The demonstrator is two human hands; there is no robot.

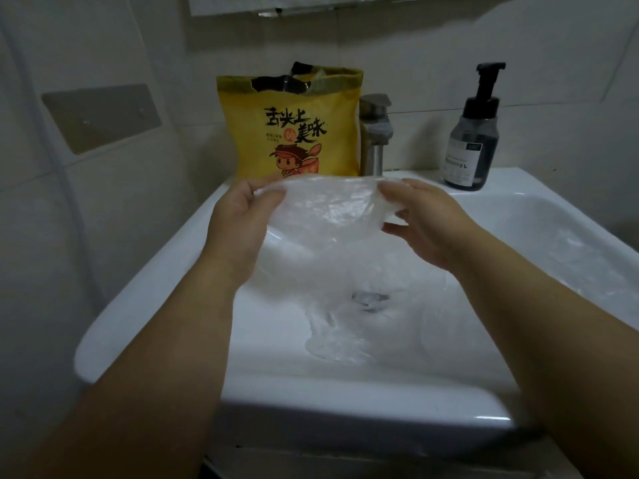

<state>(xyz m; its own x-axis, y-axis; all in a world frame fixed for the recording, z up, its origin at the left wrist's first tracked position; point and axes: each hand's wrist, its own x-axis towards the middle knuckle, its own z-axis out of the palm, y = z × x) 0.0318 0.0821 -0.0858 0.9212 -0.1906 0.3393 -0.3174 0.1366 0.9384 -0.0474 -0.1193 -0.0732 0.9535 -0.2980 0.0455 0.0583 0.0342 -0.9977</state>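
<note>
Forearms (145, 392) over white sink (155, 292). Left hand (238, 219) and right hand (432, 226) each pinch the top edge of a clear plastic bag (328, 209), which is thin, crinkled, translucent and hangs limp.

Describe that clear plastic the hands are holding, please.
The plastic is thin, clear and crinkled, perhaps a bag. Its top edge is stretched between the left hand and the right hand, which pinch it at each side. The rest hangs limp, down into the white sink.
</note>
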